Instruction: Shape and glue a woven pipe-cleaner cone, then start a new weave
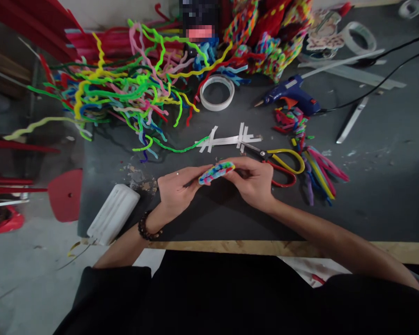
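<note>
Between my two hands, above the front half of the dark table, is a small multicoloured pipe-cleaner piece (216, 173), fuzzy in blue, green, pink and red. My left hand (179, 186) pinches its left end, a bead bracelet on the wrist. At the piece's right end, the fingers of my right hand (253, 181) are closed on it. Scissors (282, 160) with yellow and red handles lie just beyond my right hand. White tape strips (226, 140) are stuck to the table ahead of the piece, with a green pipe cleaner (179, 150) running to them.
A large tangle of pipe cleaners (125, 88) covers the back left. A tape roll (217, 93), a blue glue gun (293, 95) with its cord, and cut pipe-cleaner bits (289, 120) lie further back. A white power strip (114, 214) sits at the left front edge.
</note>
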Motion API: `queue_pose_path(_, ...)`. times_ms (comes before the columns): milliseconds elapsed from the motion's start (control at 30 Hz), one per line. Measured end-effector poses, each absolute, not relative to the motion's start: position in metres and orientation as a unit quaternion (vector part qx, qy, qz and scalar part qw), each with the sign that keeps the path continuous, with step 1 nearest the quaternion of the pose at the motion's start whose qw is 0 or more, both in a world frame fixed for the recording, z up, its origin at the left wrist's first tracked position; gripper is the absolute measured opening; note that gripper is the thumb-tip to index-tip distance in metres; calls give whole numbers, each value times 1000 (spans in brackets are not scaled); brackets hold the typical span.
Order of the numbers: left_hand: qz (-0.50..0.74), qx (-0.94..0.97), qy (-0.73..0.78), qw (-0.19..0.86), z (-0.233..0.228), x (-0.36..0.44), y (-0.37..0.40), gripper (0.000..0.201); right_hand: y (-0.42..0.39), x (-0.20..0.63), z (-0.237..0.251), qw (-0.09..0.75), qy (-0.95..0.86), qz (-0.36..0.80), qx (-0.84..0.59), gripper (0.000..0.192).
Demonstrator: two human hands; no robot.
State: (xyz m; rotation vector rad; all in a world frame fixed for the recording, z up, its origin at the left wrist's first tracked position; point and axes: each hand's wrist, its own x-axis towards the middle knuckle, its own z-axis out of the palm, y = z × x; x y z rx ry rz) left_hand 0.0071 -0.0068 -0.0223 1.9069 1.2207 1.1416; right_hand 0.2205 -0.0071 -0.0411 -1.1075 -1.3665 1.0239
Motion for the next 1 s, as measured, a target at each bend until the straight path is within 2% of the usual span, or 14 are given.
queue_pose_path(133, 439, 630, 478, 427, -25, 10, -6, 42, 0, 219, -47, 552, -475, 510, -457, 20)
queue_pose_path(233, 445, 567, 507, 472, -28, 14, -7, 31, 3, 218, -50, 554, -439, 530, -469, 25)
queue_pose_path(333, 447, 563, 534, 444, -29, 16, -8, 23, 2, 218, -50, 546, -443, 541, -462, 29)
queue_pose_path(567, 460, 566, 533, 429, -28, 16, -9, 23, 1, 219, -46, 538, -478, 533, -444, 20)
queue_pose_path(700, 472, 588, 538, 377, -27, 15, -8, 14, 1, 219, -45, 523, -488, 528, -457, 23)
queue_pose_path(833, 457, 626, 542, 326, -27, 14, -7, 15, 2, 219, -44, 506, -506, 522, -464, 20)
queue_pose_path(1000, 458, 632, 543, 311, -27, 13, -8, 15, 1, 220, -44, 497, -525, 508, -468, 16)
